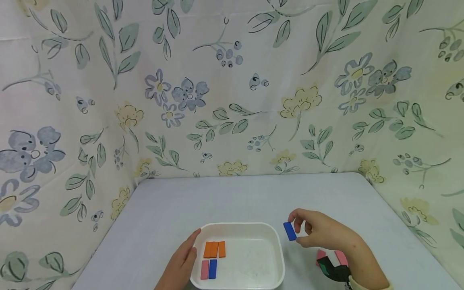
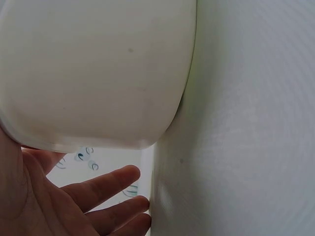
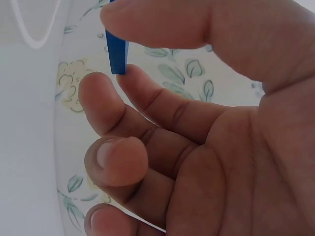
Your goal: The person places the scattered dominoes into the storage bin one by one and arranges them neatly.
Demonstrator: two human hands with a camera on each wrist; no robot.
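My right hand (image 1: 320, 229) pinches a blue rectangular block (image 1: 290, 231) between thumb and fingertip, just off the right side of a white plastic tray (image 1: 253, 257). In the right wrist view the thumb and index fingertip meet the narrow blue block (image 3: 118, 54), and the other fingers curl loosely below. My left hand (image 1: 179, 262) rests against the tray's left rim. Its fingers (image 2: 106, 189) stretch out, fairly straight, beside the tray's outer wall (image 2: 98, 73). Inside the tray, three orange blocks (image 1: 214, 249) lie in a row above a pink block (image 1: 204, 270) and another blue block (image 1: 212, 269).
Pink blocks (image 1: 341, 257) lie on the white table (image 1: 217, 197) near the right forearm, partly covered by a dark wrist-worn device (image 1: 333, 272). A floral cloth (image 1: 232, 92) hangs behind the table and along its sides.
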